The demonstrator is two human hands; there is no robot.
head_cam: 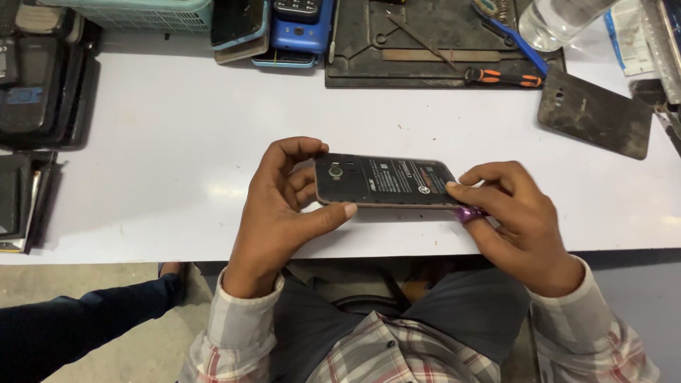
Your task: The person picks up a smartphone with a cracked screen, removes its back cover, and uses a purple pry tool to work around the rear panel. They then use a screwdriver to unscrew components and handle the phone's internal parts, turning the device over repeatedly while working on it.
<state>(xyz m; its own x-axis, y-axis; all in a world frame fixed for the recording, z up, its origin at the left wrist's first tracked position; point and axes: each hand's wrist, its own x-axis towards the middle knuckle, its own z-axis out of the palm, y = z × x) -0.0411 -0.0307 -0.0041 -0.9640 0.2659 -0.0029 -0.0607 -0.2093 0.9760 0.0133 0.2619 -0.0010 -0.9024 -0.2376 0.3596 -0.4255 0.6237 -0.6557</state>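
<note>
Now both hands grip an opened phone above the white worktop (pixel 177 142).

The left hand (pixel 280 213) is closed around the camera end of the phone (pixel 386 182), thumb along its near edge. The right hand (pixel 514 220) pinches a purple pick (pixel 469 213) at the other end's seam. Prying seems underway; it calls for gentle, steady sliding pressure.

Purple tool (pixel 469 213) mostly hidden under right hand (pixel 521 223). Phone (pixel 386 182) label print too small to read. Water bottle (pixel 557 20), teal basket (pixel 135 13), stacked phones (pixel 35 78) cut off by frame edges.
</note>
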